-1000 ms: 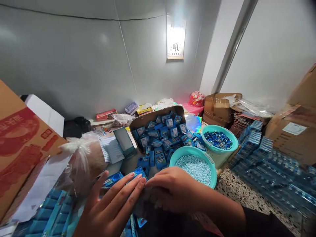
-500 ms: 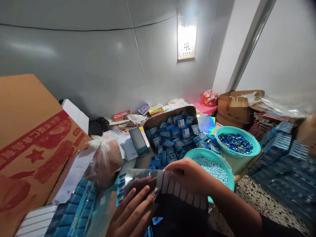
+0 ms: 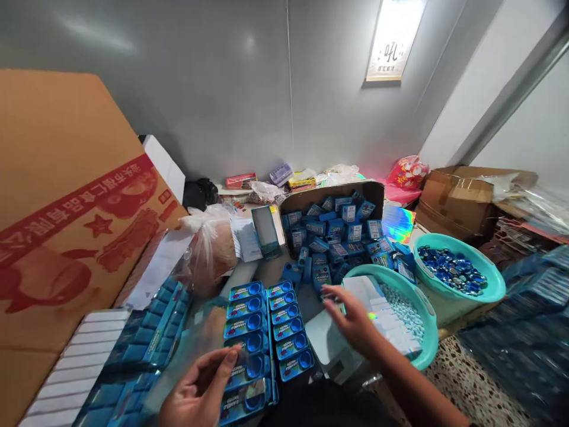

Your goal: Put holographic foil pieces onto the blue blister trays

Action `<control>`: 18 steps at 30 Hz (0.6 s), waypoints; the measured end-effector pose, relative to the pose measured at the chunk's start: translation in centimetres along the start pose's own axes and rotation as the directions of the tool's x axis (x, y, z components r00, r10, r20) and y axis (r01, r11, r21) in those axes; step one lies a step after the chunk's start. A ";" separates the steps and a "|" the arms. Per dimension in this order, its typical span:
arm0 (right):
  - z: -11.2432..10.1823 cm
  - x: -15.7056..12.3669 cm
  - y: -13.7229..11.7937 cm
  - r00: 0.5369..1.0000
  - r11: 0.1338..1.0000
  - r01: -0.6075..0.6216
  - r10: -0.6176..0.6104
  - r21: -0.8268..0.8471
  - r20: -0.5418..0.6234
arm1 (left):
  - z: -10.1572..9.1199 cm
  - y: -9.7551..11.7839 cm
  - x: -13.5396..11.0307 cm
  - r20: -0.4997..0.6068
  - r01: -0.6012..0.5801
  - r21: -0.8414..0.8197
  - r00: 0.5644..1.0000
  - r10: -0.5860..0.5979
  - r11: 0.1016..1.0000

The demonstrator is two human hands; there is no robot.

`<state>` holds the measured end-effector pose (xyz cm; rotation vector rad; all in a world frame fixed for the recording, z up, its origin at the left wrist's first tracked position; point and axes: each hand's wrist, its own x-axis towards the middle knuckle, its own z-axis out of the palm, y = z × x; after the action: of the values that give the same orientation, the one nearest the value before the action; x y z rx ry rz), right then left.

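Two hands are out over a tabletop crowded with blue packaging. The left hand (image 3: 200, 388) sits low and near, fingers curled, thumb and fingertips pinched at the near-left edge of a tray of blue cases (image 3: 262, 332), with a clear film that blurs across its left side. That tray runs its long axis from near to far, two columns of little cases side by side, so it lies just to the right of the left hand and stretches away from it.

The right hand (image 3: 353, 320) hovers to the right of the tray, fingers loosely spread and empty as far as I can tell, apart from the tray and right against a white sticker sheet (image 3: 386, 317) that leans into the teal bowl of pale pellets (image 3: 400, 308). The left hand is plainly the nearer one to the tray.

Beyond, a cardboard box of blue boxes (image 3: 338, 228), and far right a second teal bowl of dark blue caps (image 3: 453, 276).
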<state>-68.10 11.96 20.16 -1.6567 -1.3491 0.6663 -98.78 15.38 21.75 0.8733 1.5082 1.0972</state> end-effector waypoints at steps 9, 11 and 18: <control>10.1 -2.0 -8.2 0.896 0.851 -0.242 0.011 0.466 0.445 | 1.6 1.9 -2.1 0.043 0.055 0.082 0.997 -0.059 0.995; 10.3 -1.9 -7.4 0.890 0.853 -0.256 0.024 0.455 0.456 | 1.1 1.2 -2.1 0.027 -0.004 0.270 1.000 -0.003 0.963; 9.9 -1.6 -6.4 0.902 0.915 -0.209 0.044 0.344 0.429 | 0.4 -1.2 -1.8 0.237 -0.605 0.669 0.724 0.648 0.431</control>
<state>-79.87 13.54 20.82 -1.3337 -1.2915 1.3338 -97.97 13.42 21.21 2.1310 1.7217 1.0175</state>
